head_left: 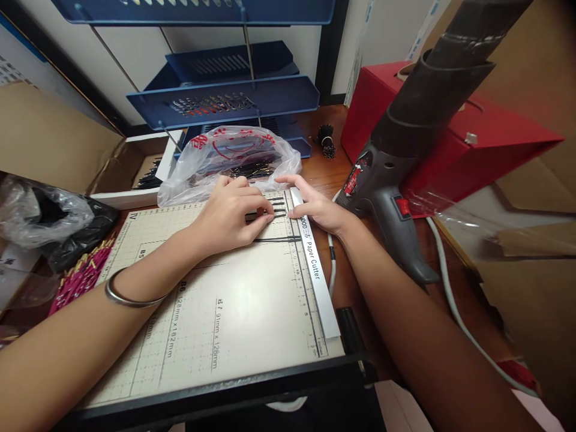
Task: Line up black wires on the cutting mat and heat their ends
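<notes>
A cream paper cutter (256, 306) printed with a grid lies in front of me, its white ruler strip (319, 282) along the right edge. Over its far part, my left hand (231, 213) has thumb and fingertips closed on thin black cords (278, 215) that point toward the strip. Another black cord (279, 239) lies just nearer to me. My right hand (317, 207) rests across the far end of the strip, thumb tip beside the cord ends and index finger stretched out, fingers apart. Part of the cords is hidden under my left hand.
A dark grey heat gun (391, 162) stands on the right, before a red box (486, 138). A clear plastic bag (234, 150) with black cords lies behind the cutter, below blue tray shelves (234, 96). Magenta cords (83, 276) are at left; a black cord bundle (327, 142) stands behind.
</notes>
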`<state>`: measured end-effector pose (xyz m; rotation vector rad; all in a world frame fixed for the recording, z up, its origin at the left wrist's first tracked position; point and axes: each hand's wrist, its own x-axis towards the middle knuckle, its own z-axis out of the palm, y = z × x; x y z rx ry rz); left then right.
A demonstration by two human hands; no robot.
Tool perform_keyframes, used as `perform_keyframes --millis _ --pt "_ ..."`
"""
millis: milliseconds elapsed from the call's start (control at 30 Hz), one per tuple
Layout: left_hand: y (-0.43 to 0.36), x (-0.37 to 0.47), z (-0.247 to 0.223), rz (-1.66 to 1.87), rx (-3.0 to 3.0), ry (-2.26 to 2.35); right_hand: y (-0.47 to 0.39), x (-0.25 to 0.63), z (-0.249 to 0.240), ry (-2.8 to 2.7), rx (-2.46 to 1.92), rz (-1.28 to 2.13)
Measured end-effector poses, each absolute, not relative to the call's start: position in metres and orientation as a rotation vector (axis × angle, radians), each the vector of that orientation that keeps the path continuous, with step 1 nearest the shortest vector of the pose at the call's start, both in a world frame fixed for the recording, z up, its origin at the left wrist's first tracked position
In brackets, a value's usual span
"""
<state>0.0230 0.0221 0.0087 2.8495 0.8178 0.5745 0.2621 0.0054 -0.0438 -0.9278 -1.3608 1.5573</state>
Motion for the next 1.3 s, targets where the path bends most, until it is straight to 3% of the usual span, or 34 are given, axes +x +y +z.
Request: perform_keyframes --millis 1300 --pt "0.0216 0.0249 0.0115 0.494 2.767 0.81 0.0039 0.2614 -0.0415 -1.375 -0.926 1.539"
